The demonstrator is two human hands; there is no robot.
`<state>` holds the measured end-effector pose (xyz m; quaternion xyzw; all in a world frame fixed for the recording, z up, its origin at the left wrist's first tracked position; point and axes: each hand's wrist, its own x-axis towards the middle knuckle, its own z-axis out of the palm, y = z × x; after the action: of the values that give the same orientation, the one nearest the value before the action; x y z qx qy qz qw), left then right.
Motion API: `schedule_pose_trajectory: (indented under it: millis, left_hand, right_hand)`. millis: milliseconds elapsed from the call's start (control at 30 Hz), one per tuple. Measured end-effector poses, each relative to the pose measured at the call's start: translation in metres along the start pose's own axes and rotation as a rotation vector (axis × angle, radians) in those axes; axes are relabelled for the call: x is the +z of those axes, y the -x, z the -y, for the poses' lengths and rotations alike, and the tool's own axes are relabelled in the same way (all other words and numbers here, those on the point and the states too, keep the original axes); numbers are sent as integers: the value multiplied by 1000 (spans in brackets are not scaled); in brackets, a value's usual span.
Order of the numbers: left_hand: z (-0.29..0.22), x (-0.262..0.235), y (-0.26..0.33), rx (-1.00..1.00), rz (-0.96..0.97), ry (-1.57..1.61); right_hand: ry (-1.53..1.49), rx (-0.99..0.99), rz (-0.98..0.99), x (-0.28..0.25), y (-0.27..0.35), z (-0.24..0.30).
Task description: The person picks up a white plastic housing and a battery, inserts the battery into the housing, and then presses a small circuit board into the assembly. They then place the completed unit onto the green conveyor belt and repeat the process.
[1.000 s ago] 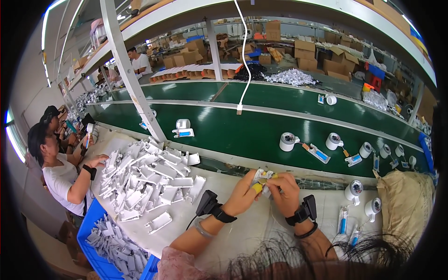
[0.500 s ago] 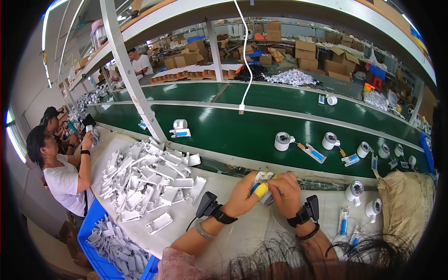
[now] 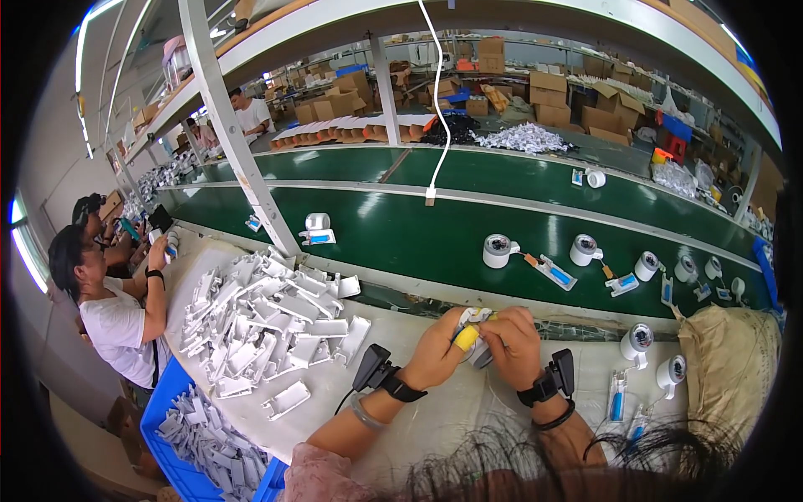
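Observation:
My left hand [image 3: 435, 351] and my right hand [image 3: 514, 347] meet over the cloth-covered bench, in front of the belt. Between them is a small white plastic part [image 3: 477, 315], its underside hidden by my fingers. A yellow piece [image 3: 466, 338] sticks out beside my left thumb, with a bit of blue next to it. My left fingers wrap round the part from one side; my right thumb and fingertips pinch at its other side. A grey round piece [image 3: 483, 360] shows just below the right fingertips.
White plastic housings [image 3: 259, 318] lie heaped at left, above a blue bin [image 3: 155, 418] of similar pieces. Round white units [image 3: 637, 339] wired to blue-celled holders lie at right, beside a beige sack [image 3: 728, 368]. More ride the green belt [image 3: 376, 226]. A co-worker [image 3: 117, 314] sits far left.
The units on the near belt have shifted slightly left. My hands stay in place around the white part, which has turned a little, showing less blue. The co-worker's hands have moved slightly.

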<state>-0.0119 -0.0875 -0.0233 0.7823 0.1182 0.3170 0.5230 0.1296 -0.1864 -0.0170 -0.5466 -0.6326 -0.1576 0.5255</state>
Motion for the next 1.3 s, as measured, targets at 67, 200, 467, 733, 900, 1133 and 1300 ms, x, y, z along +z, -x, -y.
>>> schedule_pose_trajectory:
  millis: [67,200,467,733,900,1133,1300]
  left_hand:
    - [1,1,0,-9,-18,-28]
    - [1,1,0,27,-40,-132]
    - [0,0,-5,-119,-31,-8]
    - [25,-36,-43,-309,-378,443]
    - [52,-50,-58,-258,-744,156]
    - [80,4,-97,225,-20,-594]
    - [108,73,-157,421,159,-690]
  right_hand:
    - [4,-3,0,1,1,0]
    - [-5,22,-20,6,4,1]
    - [39,-21,-4,-3,-2,5]
    - [-56,213,-44,0,16,-34]
    - [-54,347,58,5,23,-47]
    - [-100,431,-32,1,21,-45]
    - [-169,456,-308,2,19,-50]
